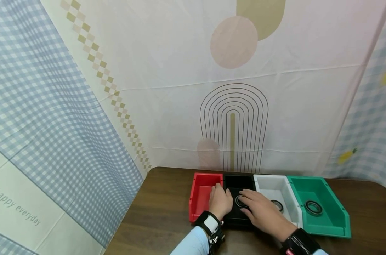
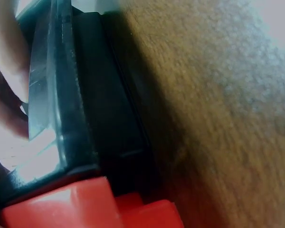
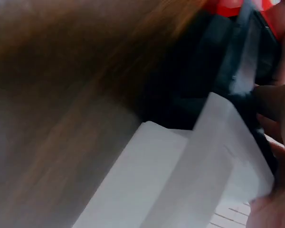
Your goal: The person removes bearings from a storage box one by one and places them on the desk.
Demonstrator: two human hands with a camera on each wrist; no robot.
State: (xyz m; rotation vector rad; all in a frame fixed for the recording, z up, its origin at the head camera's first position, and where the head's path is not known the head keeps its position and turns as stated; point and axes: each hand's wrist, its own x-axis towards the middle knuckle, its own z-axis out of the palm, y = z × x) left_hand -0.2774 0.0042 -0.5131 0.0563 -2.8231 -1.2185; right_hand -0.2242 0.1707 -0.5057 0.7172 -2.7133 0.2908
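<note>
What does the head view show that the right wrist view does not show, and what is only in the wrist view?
Only the head view shows the green box, the blue checked cloth and, clearly, the rings.

Only the right wrist view shows a close look at the front end of the white box, which the right arm partly covers in the head view.

Both show the white box, the black box, part of the red box, the brown table and the right hand.

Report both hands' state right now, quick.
Left hand: open, nothing visible in it.
Right hand: fingers at the ring in the black bin; whether it grips cannot be told.
</note>
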